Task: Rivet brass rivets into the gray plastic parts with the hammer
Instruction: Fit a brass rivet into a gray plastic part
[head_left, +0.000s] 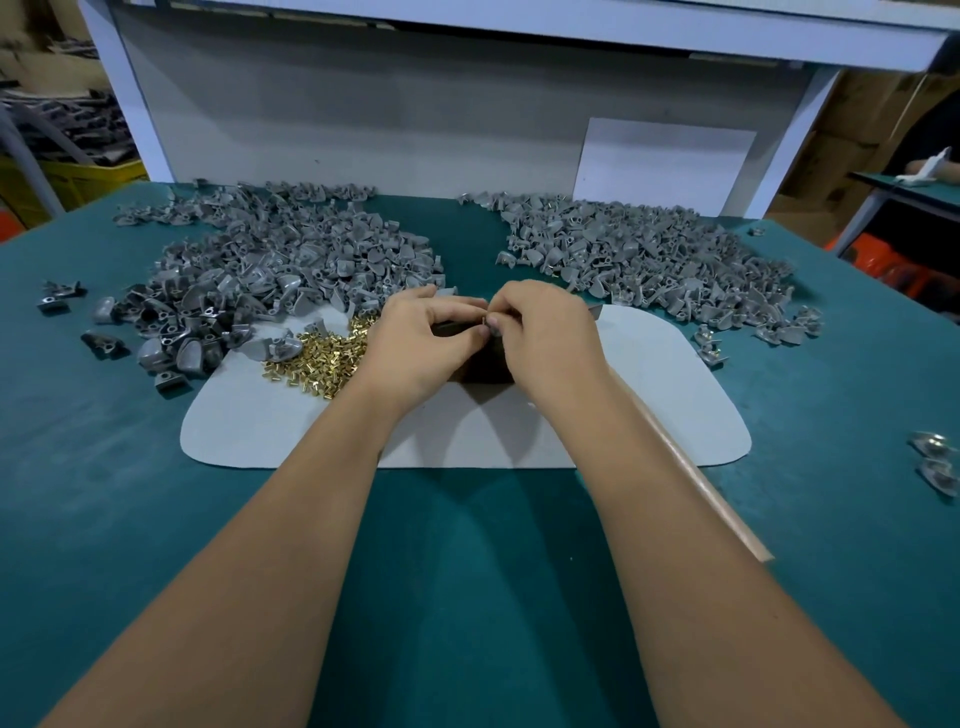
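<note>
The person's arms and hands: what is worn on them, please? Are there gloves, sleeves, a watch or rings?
Nothing is worn that shows. The left hand and the right hand are bare, without gloves. Both forearms are uncovered down to the frame's bottom edge, so no sleeves appear. No watch, bracelet or ring is visible.

A table (104, 467) covered in teal felt fills the foreground. Behind it stands a grey back panel (363, 119) framed by white posts (135, 93), with a white shelf (571, 26) running across the top and a pale rectangular sheet (665, 161) leaning against the panel at the right. To the left, a yellow crate (88, 179) sits under dark stacked goods. To the right are brown cardboard boxes (841, 140), orange stools (883, 257) and a second teal table (914, 189). The light is even and soft
</note>
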